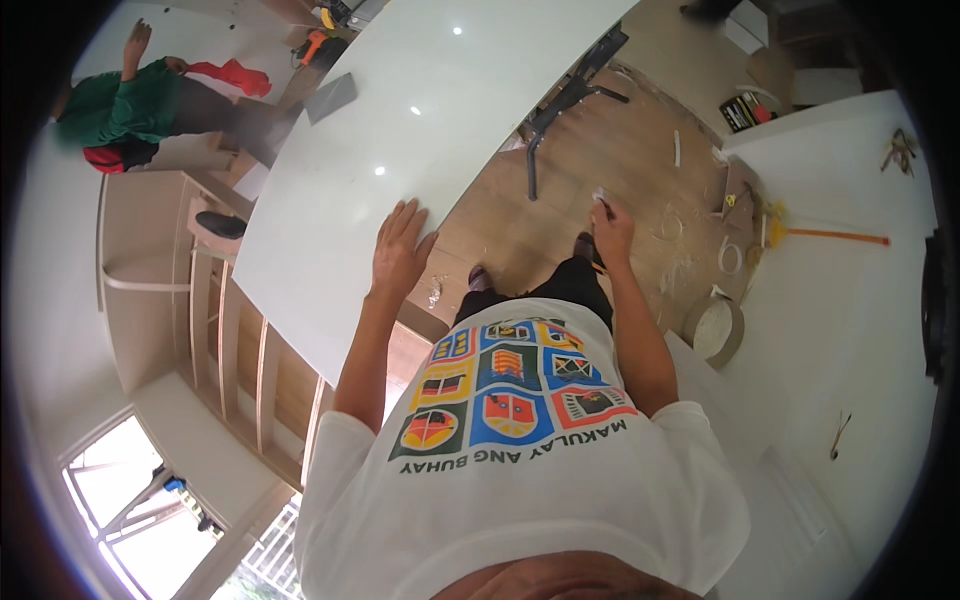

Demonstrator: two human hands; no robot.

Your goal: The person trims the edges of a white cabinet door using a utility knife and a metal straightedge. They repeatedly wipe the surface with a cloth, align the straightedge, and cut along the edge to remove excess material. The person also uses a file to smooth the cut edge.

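A large glossy white board [380, 150] stretches from the front left to the far middle, reflecting several ceiling lights. My left hand [402, 250] lies flat on its near right edge, fingers stretched out. My right hand [614, 230] hangs over the floor to the right of the board, its fingers closed on a small white piece [599, 193] whose kind is too small to make out. A black metal folding leg [545, 120] shows beneath the board's right edge. Farther back, a grey rectangular piece [331, 98] rests at the board's left edge.
A person in green [140, 105] stands at the far left with a red cloth [235, 78]. An orange power tool [315, 46] lies nearby. Wooden framing [265, 385] is left of me. At right are a wide roll of banding [738, 333], an orange-handled broom [835, 237] and floor scraps.
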